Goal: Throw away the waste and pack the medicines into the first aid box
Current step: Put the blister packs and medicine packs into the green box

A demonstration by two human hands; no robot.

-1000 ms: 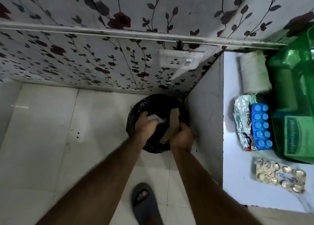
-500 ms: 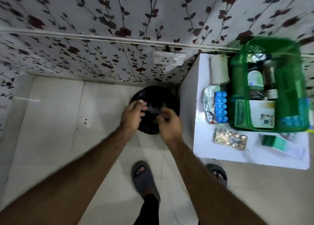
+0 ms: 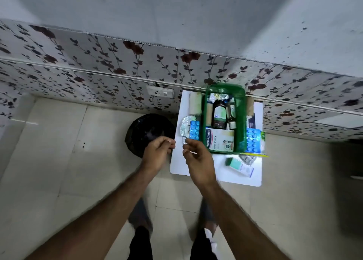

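Both hands empty, as far as can be seen: left hand (image 3: 157,153) loosely curled with thumb near fingertips, nothing visible in it; right hand (image 3: 196,157) likewise half-curled over the near-left corner of the white bench (image 3: 255,177), fingertips close to the foil strip (image 3: 185,127) but apparently not gripping it. Black-lined bin (image 3: 145,134) on the floor just left of the bench, contents too dark to make out. Judging from bare hands beside the bin, waste stage probably finished or nearly so; packing only partly done. Green first aid box (image 3: 240,120) open against the wall, long axis running from wall toward the viewer, already holding a dark bottle (image 3: 219,114) lying with cap toward the wall, smaller bottles beside it, and a plaster carton (image 3: 220,141) across the near end. Left outside: blue blister pack (image 3: 194,130) just left of the box, long axis parallel to the box; second blue blister pack (image 3: 253,141) on the right, same orientation; green-and-white carton (image 3: 240,166) in front, lying diagonally, dark end toward the box; small silver strip (image 3: 247,158) beside it; bandage roll (image 3: 195,103) at the back left.
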